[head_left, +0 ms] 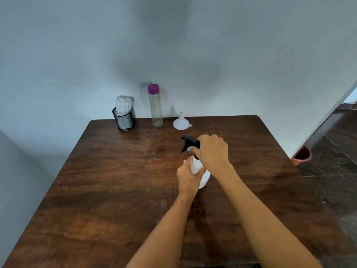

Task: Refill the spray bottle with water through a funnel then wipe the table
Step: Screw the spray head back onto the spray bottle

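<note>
Table (116, 180): dark wood, rigid, bears all items. Water bottle (155, 109): clear, purple-capped, upright at the far edge; judged smooth, best grasped mid-body. Spray bottle (203, 178): white body, mid-table, judged light and thin-walled; body is gripped by the left hand (188, 177), black trigger head is clasped by the right hand (212, 151). Funnel (181, 123): translucent, inverted, near the water bottle; judged featherlight.

Along the far edge of the table (96, 190), a mesh holder (123, 120) is standing leftmost with tissues (123, 106) in it, a capped bottle (156, 107) right of it, a funnel (181, 122) further right, and the spray bottle (197, 167) is standing nearer, before the funnel.
</note>
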